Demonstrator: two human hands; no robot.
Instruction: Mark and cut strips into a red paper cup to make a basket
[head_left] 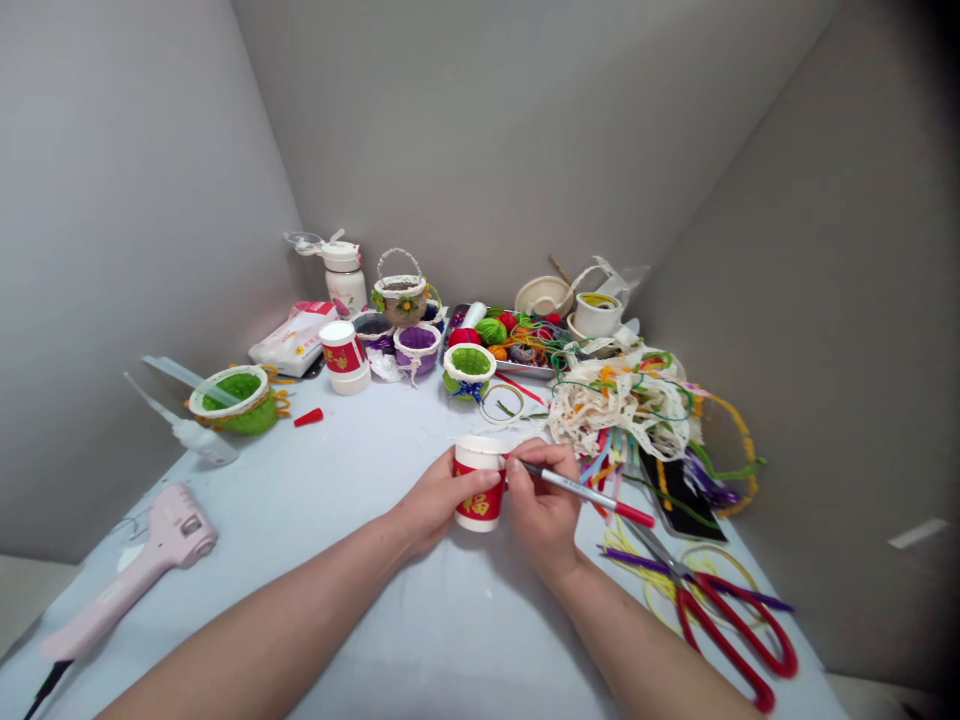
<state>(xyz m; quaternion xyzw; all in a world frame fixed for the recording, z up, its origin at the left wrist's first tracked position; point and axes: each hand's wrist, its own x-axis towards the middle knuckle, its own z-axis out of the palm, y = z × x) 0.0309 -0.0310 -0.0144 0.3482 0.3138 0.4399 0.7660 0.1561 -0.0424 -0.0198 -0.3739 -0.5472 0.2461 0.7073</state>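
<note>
My left hand (439, 500) is wrapped round a white paper cup (478, 449) with a red band and a gold character, its thumb pressed on the front. The cup stands upright over the middle of the table. In my right hand (546, 505) is a marker (585, 491) with a grey barrel and a red end, gripped like a pen. Its tip points at the cup's right side near the rim; whether it touches cannot be seen clearly. A red pen cap (308, 417) lies on the table to the left.
A pink glue gun (154, 565) lies at left, red-handled scissors (686, 575) at right. Behind are stacked paper cups (346, 360), small yarn baskets (469, 370), a tray of yarn balls (510, 335) and a lace heap (622, 405). A phone (686, 505) lies partly under cords.
</note>
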